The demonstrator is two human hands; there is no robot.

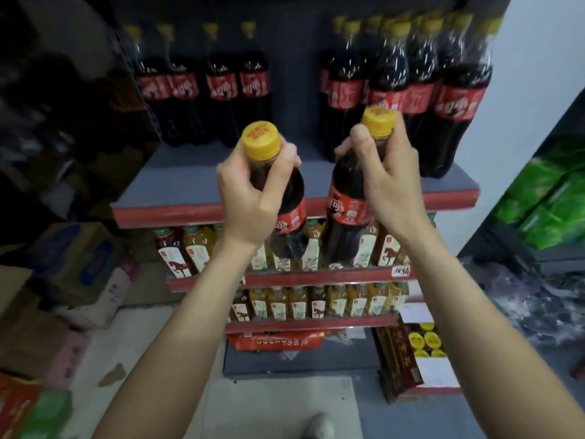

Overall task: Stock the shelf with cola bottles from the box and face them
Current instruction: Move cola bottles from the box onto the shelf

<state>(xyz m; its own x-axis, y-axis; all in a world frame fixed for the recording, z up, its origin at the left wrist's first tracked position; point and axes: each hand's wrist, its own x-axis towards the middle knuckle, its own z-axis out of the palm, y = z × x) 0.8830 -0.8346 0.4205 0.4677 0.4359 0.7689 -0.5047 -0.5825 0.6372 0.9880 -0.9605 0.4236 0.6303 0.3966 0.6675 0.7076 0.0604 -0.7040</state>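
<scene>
Trouble looks likeliest at the shelf: each hand carries a cola bottle by its neck alone, so one could swing into the standing rows and topple them. Left hand grips the left bottle, right hand the right bottle, both raised just before the shelf's front edge. Dark cola, red labels, yellow caps.

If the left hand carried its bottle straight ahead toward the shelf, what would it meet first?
Probably nothing at once: the left hand, gripping a yellow-capped cola bottle, faces the bare grey shelf gap between the two bottle groups. Depth is unclear.
</scene>
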